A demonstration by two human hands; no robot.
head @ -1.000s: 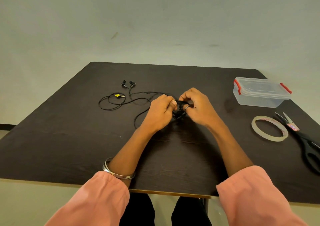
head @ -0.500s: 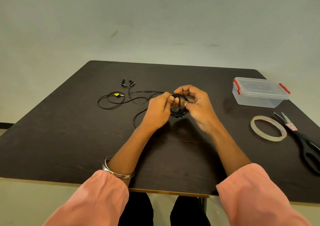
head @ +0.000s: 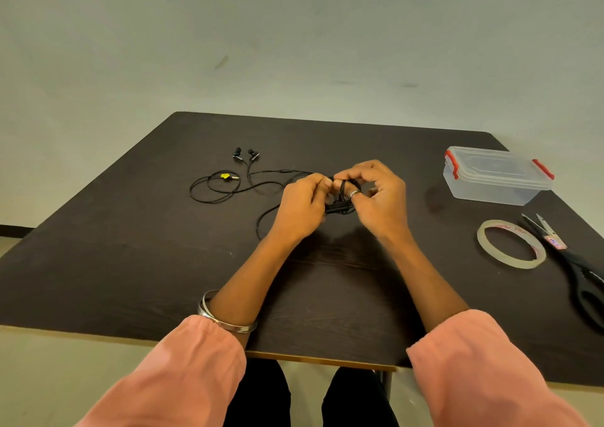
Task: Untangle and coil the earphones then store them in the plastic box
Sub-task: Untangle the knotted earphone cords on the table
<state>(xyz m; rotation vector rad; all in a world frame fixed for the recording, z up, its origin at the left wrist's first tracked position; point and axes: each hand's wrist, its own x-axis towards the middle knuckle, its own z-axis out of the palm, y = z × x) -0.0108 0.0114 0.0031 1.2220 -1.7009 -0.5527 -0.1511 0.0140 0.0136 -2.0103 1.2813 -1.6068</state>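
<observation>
Dark wood-grain table (head: 130, 263) against a plain pale wall (head: 294, 34). Both hands meet above the table's middle, working a bunched coil of black earphone cable (head: 341, 206). Left hand (head: 302, 209) has fingers curled, pinching the cable at the coil's left side; right hand (head: 376, 198) has fingers curled round the coil, strands looped over a finger that wears a ring (head: 354, 193). Loose cable runs left from the coil across the table to the two earbuds (head: 245, 154) and a looped stretch ending at the yellow-marked jack plug (head: 228, 176). Clear plastic box (head: 496, 176) with red clips, lid on, sits far right, well apart from the hands. Tape roll (head: 510, 247) lies nearer, scissors (head: 581, 273) just beside it. Metal bangle (head: 225, 319) on left wrist, pink sleeves.
</observation>
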